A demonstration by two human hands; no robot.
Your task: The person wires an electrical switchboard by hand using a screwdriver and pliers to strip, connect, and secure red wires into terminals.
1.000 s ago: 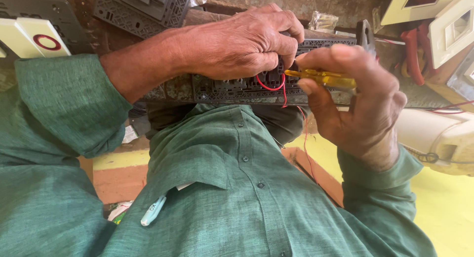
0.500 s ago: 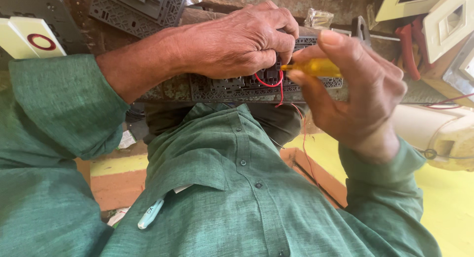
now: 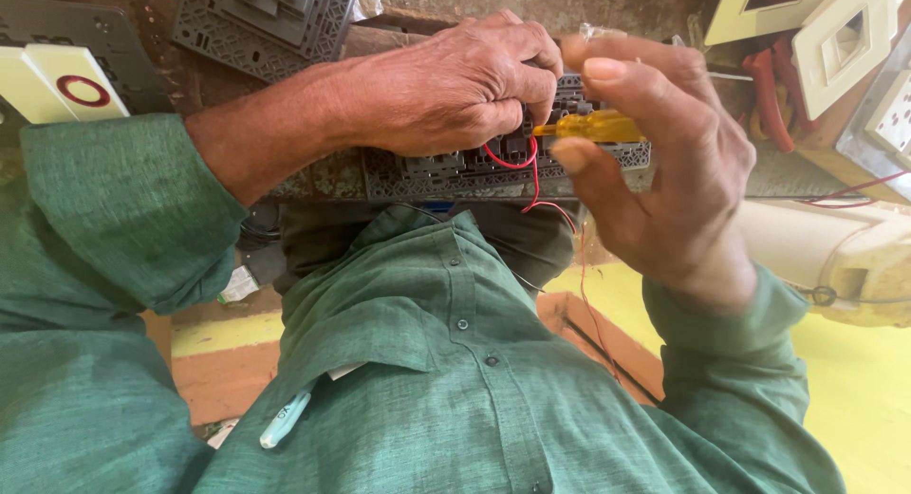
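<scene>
My left hand [image 3: 446, 86] grips the dark grey switch plate [image 3: 455, 176] from above, fingers curled over the back of its modules. A red wire [image 3: 531, 186] loops out from under those fingers and trails down toward my lap. My right hand [image 3: 664, 171] holds a screwdriver with a clear yellow handle [image 3: 593, 127] between thumb and fingers, its tip pointing left into the plate next to my left fingertips. The tip itself is hidden. Both arms wear green sleeves.
Another grey switch plate [image 3: 266, 15] lies at the top. A white plate with a red ring [image 3: 62, 91] sits top left. White frames [image 3: 845, 29] and red-handled pliers [image 3: 764, 91] are at the top right, a white rounded casing [image 3: 845, 252] at right. A pen [image 3: 285, 418] is in my shirt pocket.
My right hand has risen and closed in on the plate, fingers shifting around the yellow handle. My left hand stays clamped on the plate.
</scene>
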